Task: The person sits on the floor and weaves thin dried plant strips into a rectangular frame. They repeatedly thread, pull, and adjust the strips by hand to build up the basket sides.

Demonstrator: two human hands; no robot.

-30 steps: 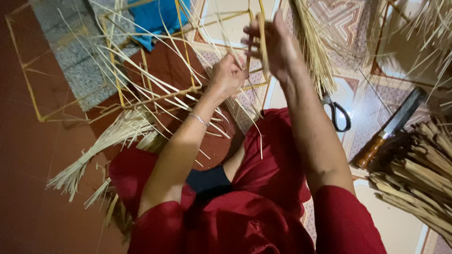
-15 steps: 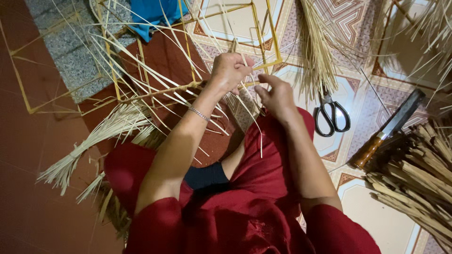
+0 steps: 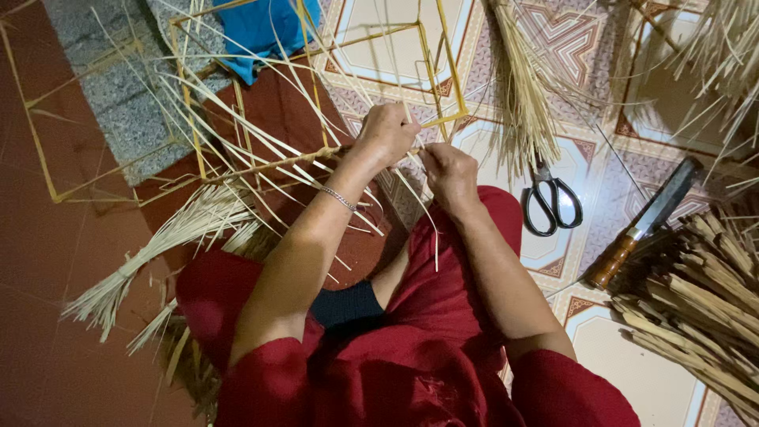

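While seated over tiled floor (image 3: 379,32), working thin yellow bamboo-strip square frame (image 3: 439,71), far centre, loose pale strips fanning off it. Far left: second yellow strip frame (image 3: 32,150) flat on red floor; pale fibre bundle (image 3: 158,245) near left. Blue cloth (image 3: 265,28) far centre-left. Left hand (image 3: 387,134) fisted around frame's near edge, fingers curled tight. Right hand (image 3: 449,170) just beside, fingers pinching strip at same edge. Right: black-handled scissors (image 3: 552,204), wooden-handled knife (image 3: 644,225), split bamboo stick pile (image 3: 704,292).
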